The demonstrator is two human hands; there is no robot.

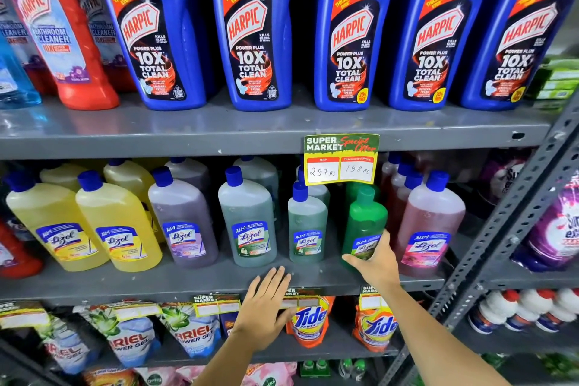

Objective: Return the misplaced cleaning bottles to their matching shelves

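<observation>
A solid green Lizol bottle point(365, 222) stands on the grey middle shelf point(156, 285), between a small pale green Lizol bottle point(307, 229) and a pink one point(429, 222). My right hand point(374, 263) wraps its lower part, thumb on the left and fingers over the label. My left hand point(266, 310) is flat with fingers spread over the shelf's front edge and holds nothing. Yellow point(116, 229), purple point(183, 222) and larger pale green point(247, 222) Lizol bottles fill the row to the left.
Blue Harpic bottles point(250, 34) line the top shelf beside a red Harpic bottle point(62, 41). A price tag point(341, 160) hangs over the green bottle. Tide pouches point(308, 323) and Ariel pouches point(131, 338) sit below. A slotted metal post point(517, 213) stands at right.
</observation>
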